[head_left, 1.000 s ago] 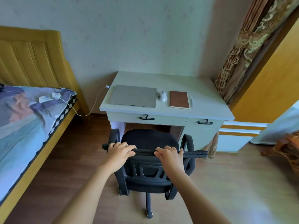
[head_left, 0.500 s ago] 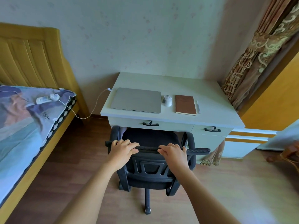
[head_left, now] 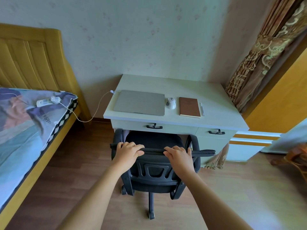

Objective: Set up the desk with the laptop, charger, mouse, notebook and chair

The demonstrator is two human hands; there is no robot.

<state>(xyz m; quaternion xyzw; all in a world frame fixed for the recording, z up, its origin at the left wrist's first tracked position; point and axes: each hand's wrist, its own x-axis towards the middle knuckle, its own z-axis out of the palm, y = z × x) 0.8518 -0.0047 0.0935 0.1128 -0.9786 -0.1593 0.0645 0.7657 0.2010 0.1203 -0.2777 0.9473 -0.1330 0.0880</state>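
A black office chair (head_left: 154, 173) stands in front of the white desk (head_left: 216, 113), its seat partly under the desk's front edge. My left hand (head_left: 127, 151) and my right hand (head_left: 178, 155) both grip the top edge of its backrest. On the desk lie a closed grey laptop (head_left: 140, 102), a white mouse (head_left: 171, 102), a brown notebook (head_left: 189, 106) and a pen (head_left: 202, 109). A white charger cable (head_left: 93, 113) runs from the laptop's left corner to a charger brick (head_left: 54, 99) plugged into a power strip on the bed.
A bed (head_left: 25, 130) with a yellow wooden headboard stands at the left, close to the desk. A patterned curtain (head_left: 259, 60) and an orange door panel (head_left: 282, 90) are at the right. The floor is wood. Two desk drawers with black handles face me.
The chair has rolled forward toward the desk with both hands on its backrest; its seat now sits further under the desk edge.
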